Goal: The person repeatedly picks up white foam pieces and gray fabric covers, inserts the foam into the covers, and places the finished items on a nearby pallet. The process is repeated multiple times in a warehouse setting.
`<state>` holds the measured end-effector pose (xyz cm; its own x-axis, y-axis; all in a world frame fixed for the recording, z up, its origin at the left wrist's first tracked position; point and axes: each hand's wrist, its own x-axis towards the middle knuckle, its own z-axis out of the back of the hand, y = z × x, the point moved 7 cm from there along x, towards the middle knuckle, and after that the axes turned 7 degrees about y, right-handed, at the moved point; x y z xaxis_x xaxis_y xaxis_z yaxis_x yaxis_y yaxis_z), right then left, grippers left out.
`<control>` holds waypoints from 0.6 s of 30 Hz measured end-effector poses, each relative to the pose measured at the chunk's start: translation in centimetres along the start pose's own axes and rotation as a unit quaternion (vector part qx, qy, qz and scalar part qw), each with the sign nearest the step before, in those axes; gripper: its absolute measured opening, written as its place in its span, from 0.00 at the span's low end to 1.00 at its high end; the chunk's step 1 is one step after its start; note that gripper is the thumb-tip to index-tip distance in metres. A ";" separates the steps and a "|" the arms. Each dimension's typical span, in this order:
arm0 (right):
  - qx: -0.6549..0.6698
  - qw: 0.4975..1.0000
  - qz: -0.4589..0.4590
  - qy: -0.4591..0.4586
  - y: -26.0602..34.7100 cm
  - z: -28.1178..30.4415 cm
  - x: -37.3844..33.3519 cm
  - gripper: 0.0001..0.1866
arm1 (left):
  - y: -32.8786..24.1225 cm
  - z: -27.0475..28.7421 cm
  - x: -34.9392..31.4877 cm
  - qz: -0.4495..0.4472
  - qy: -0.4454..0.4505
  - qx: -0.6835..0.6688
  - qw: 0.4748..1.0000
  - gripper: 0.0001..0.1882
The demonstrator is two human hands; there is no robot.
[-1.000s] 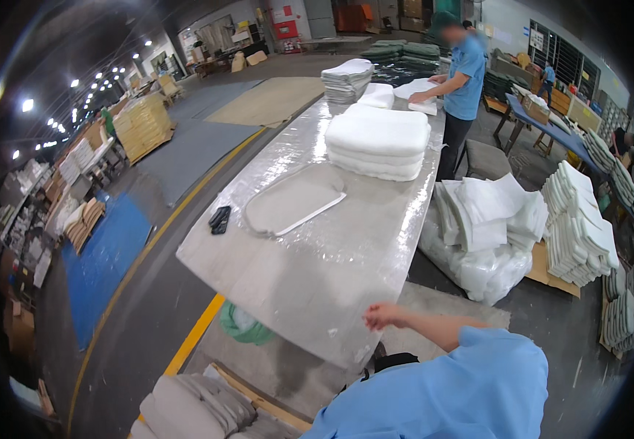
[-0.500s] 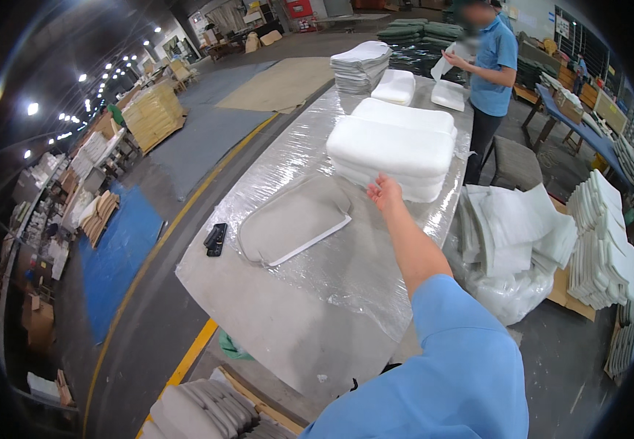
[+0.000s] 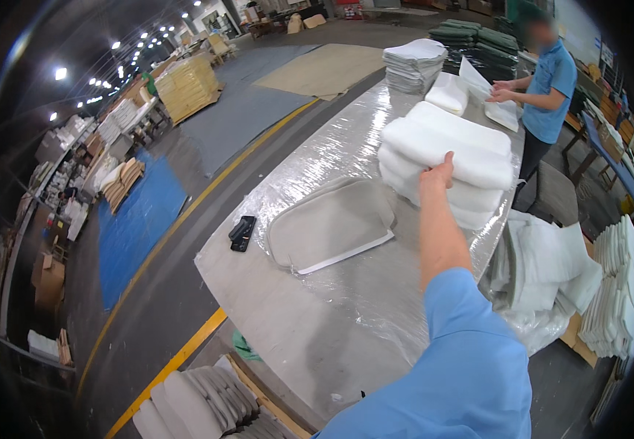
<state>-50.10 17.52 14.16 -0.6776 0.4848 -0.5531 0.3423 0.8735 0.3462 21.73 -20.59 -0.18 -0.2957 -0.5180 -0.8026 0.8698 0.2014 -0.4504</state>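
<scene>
Right now the stack of white foam pads [image 3: 445, 157] sits on the far half of the long table [image 3: 310, 322], which is covered in clear plastic film. The right hand [image 3: 438, 174] is closed on the near edge of the top pad, thumb up over the rim. The left hand is out of sight. Just beside the stack, nearer the person, lies a flat grey cushion cover [image 3: 329, 225], and a small black device [image 3: 242, 233] rests to its left. At the far end, a co-worker in a blue shirt [image 3: 549, 84] handles white sheets [image 3: 494, 102].
</scene>
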 end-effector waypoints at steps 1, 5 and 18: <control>-0.012 1.000 0.001 0.011 -0.5 0.0 0.4 0.33 | 0.4 0.5 -0.5 0.012 -0.008 -0.001 1.000 0.23; -0.055 0.997 0.028 0.039 1.7 -2.5 2.5 0.29 | 0.2 -0.2 0.6 0.003 0.001 -0.018 1.000 0.23; -0.492 0.813 -0.055 0.306 10.5 3.6 -3.6 0.25 | 12.7 1.2 -4.4 0.010 -0.020 -0.057 0.998 0.24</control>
<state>-41.75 25.10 17.00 -0.9691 0.0295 -0.2447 -0.2243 0.3059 0.9253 34.58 -16.76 -1.92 -0.2606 -0.5457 -0.7965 0.8246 0.3033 -0.4776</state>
